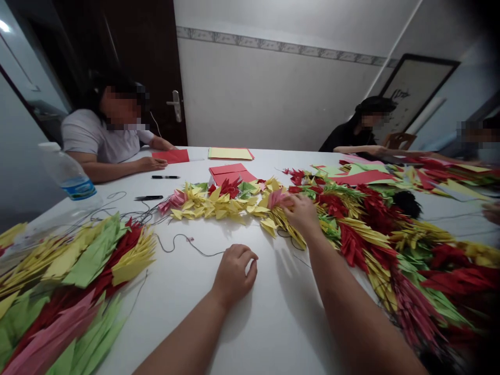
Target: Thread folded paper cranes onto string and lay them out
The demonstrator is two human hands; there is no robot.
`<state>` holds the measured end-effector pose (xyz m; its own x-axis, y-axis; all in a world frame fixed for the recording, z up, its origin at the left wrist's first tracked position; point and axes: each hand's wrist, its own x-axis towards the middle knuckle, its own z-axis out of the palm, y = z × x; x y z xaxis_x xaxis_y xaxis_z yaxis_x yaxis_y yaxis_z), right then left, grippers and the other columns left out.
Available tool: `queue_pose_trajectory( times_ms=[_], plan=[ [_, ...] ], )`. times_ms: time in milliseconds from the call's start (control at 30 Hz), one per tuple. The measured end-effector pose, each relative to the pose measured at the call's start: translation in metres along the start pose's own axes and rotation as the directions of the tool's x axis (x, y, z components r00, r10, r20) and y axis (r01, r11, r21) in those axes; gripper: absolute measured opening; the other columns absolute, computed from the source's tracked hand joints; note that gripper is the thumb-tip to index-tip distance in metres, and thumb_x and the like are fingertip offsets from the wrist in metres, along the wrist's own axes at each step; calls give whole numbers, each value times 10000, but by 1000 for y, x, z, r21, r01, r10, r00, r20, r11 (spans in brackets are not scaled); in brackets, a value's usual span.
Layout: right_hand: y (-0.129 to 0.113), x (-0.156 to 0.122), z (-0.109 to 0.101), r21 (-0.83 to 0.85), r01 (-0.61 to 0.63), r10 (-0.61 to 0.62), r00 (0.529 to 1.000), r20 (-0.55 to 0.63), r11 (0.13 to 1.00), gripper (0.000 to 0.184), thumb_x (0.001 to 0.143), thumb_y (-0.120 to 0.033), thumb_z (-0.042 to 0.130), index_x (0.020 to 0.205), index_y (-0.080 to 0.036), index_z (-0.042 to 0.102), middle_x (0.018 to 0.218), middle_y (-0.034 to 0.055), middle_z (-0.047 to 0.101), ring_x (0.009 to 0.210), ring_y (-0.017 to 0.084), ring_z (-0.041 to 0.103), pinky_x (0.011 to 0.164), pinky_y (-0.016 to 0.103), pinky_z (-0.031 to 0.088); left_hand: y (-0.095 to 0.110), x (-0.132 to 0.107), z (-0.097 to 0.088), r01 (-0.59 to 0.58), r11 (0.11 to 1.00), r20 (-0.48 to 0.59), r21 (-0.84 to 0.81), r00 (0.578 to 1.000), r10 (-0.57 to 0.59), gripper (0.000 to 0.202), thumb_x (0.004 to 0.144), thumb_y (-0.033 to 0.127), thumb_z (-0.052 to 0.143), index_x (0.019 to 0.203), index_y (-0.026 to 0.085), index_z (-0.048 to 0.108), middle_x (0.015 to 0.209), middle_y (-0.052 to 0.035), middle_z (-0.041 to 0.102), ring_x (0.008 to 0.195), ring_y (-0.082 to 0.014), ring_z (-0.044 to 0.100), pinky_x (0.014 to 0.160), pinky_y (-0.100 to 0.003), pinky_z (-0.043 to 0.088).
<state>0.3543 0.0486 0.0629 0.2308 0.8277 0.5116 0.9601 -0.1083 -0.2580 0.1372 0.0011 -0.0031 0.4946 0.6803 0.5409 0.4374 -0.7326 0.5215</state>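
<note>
The right hand (pixel 301 216) reaches forward from a straight, extended forearm, its fingers drawn narrow around the end of a pink folded-paper bundle (pixel 278 198). The grip appears to be a pinch, though the fingers partly hide the contact. The bundle sits at the end of a long strand of yellow folded-paper units (pixel 221 207), which lies across the table's centre and runs into the red, yellow and green folded-paper mass (pixel 363 237) on the right. The left hand (pixel 234 273) rests on the white table (pixel 273 328) with its fingers loosely curled. It holds nothing visible and lies just beside the end of a dark thread (pixel 191 246).

A second long mass of green, red, pink and yellow folded paper (pixel 80 278) lies on the left. The placement of both masses appears to keep the strip of table before the person bare for handling. A clear plastic water bottle (pixel 68 174) stands at the far left, near two black pens (pixel 166 176). Red paper sheets (pixel 230 173) lie beyond the strand. Two co-workers sit across the table: one in a white T-shirt (pixel 97 140), and one in a black top (pixel 347 139).
</note>
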Motion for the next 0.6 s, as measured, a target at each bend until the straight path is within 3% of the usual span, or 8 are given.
queue_pose_trajectory(
  times_ms=[167,267,333,467,600],
  plan=[
    [8,46,2,-266,216,-172,969,180,939,504,685,-198,561,1187,-201,520,1235,122,481,1139,304,402,935,408,308,-2,1,0,0,999,13,-32,1000,0,135,772,149,450,794,194,575,799,-57,590,814,-185,523,762,-358,435],
    [26,71,7,-206,291,-174,876,450,934,619,639,-214,601,1243,-233,473,1223,115,500,973,273,530,784,347,411,-3,1,1,-3,999,34,-47,999,4,139,777,147,439,797,193,569,799,-54,589,803,-182,522,764,-353,440],
    [39,79,14,-133,248,-136,822,553,959,605,622,-206,603,1218,-237,503,1143,112,555,804,222,579,671,299,431,-3,1,2,-7,998,37,-60,999,10,143,775,142,435,799,189,567,799,-53,589,795,-179,522,760,-345,446],
    [50,81,24,40,155,-154,851,502,987,479,500,-126,648,965,-239,649,858,51,649,625,176,555,574,266,403,-4,1,2,-4,997,48,-74,999,7,143,772,143,432,797,192,564,797,-55,592,785,-179,525,743,-342,453],
    [53,85,17,122,126,-169,869,465,984,229,505,-100,615,698,-219,651,544,-30,592,482,122,479,519,236,360,-4,1,2,-3,997,66,-76,998,8,138,767,139,436,792,195,560,793,-56,595,777,-178,529,730,-331,456]
  ],
)
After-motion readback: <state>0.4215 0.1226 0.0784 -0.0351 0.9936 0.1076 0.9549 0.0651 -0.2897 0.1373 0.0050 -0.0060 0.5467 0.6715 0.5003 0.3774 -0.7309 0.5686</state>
